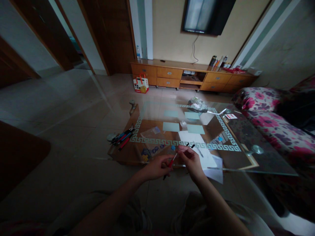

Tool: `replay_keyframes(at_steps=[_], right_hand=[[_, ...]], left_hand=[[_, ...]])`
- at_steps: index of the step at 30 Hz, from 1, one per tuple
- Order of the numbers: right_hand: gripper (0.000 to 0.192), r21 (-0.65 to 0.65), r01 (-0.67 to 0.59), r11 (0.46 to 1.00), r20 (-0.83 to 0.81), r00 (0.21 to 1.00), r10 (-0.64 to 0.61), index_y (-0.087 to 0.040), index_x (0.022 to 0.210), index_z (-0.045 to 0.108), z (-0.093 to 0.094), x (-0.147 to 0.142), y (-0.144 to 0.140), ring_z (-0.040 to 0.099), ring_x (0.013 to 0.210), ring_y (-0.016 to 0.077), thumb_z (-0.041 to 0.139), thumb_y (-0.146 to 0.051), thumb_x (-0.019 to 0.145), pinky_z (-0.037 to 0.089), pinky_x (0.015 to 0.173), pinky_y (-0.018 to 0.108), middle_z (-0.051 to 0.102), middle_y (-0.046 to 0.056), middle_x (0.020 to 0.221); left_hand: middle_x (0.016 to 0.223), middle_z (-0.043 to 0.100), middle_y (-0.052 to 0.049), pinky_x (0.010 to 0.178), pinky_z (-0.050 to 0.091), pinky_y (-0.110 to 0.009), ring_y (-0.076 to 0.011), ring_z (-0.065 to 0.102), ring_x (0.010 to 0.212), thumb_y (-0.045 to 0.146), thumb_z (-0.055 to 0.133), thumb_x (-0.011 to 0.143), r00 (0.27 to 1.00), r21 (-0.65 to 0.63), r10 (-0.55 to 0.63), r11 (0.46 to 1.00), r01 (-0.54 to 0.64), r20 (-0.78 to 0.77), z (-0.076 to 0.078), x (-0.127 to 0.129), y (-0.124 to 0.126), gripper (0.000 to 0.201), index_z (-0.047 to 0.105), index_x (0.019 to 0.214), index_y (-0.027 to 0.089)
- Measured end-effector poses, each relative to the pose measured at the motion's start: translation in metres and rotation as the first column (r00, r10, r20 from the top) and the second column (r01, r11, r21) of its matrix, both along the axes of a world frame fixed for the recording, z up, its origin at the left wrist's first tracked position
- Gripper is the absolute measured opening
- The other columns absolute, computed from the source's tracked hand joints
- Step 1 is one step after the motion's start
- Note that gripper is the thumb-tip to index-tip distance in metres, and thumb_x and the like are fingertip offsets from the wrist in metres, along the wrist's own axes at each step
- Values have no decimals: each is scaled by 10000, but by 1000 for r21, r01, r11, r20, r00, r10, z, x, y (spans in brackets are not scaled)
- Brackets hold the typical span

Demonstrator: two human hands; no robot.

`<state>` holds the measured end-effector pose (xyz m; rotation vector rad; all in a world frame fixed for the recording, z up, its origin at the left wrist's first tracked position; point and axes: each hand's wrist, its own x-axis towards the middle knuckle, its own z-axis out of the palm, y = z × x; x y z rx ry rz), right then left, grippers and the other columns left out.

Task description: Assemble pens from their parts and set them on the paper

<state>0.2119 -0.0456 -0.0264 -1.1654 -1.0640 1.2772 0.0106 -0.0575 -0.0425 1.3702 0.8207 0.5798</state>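
My left hand (158,167) is closed around a red pen barrel (170,163), whose black end sticks out below the fingers. From the top of the barrel a thin pale rod, which looks like a pen refill (175,155), runs up to my right hand (190,160). The thumb and fingers of that hand pinch its upper end, and the tip is hidden. Two small black pen ends (193,146) show just beyond my right fingers; whether they lie on the glass or are held, I cannot tell. Both hands are above the near edge of the glass table (268,160).
A pile of pens (123,137) lies at the table's left end. White paper sheets (208,160) and a pen (199,151) are by my right hand. Farther back sits a clear plastic bag (197,104). A flowered sofa (270,126) borders the right side.
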Motion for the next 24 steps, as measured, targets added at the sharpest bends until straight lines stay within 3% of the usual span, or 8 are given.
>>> replay_keyframes(at_steps=[8, 15, 24], right_hand=[[380, 1, -19, 1000, 5, 1000, 19, -208, 1040, 709, -4, 0, 0, 673, 850, 198, 796, -430, 744, 526, 812, 332, 731, 40, 910], [378, -21, -38, 999, -25, 999, 37, -218, 1040, 703, -5, 0, 1, 676, 832, 197, 800, -425, 738, 528, 798, 334, 733, 39, 919], [378, -21, -73, 997, -28, 997, 72, -213, 1052, 694, -7, 1, 0, 676, 847, 196, 794, -411, 746, 524, 813, 334, 726, 37, 914]], left_hand=[[926, 683, -53, 602, 509, -252, -173, 698, 708, 288, 681, 844, 1000, -10, 7, 1000, -7, -18, -5, -1, -1, 617, 447, 1412, 228], [908, 676, -51, 593, 501, -244, -163, 687, 693, 299, 689, 831, 1000, -29, 24, 999, -24, -10, -2, 1, -2, 499, 502, 1281, 195], [919, 676, -49, 601, 503, -251, -170, 690, 708, 320, 683, 840, 1000, -29, 29, 999, -30, -10, -1, 1, -1, 517, 503, 1312, 209]])
